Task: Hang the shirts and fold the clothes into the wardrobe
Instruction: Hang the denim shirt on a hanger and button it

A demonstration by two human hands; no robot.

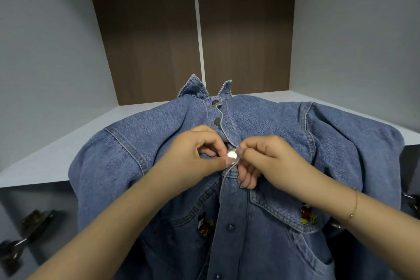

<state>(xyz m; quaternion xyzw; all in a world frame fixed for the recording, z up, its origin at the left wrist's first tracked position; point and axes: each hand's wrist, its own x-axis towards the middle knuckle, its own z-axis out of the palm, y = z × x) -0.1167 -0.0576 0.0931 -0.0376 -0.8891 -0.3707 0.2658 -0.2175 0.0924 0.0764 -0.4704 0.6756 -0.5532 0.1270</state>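
On the wardrobe shelf (pixel 56 154), denim shirt (pixel 261 223) laid collar-away, hem draped over the edge, shiny button (pixel 232 155) at its placket pinched between fingers of left hand (pixel 200 154) and right hand (pixel 270 159).

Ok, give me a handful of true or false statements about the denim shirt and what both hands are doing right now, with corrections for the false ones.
1. The denim shirt lies draped over the edge of the wardrobe shelf. True.
2. The left hand and right hand both pinch the placket around the shiny button. True.
3. The two buttons nearest the collar are undone. False: they look fastened.
4. The shirt is plain, with no decoration. False: small cartoon mouse patches sit on the chest.
5. A thin bracelet circles the right wrist. True.
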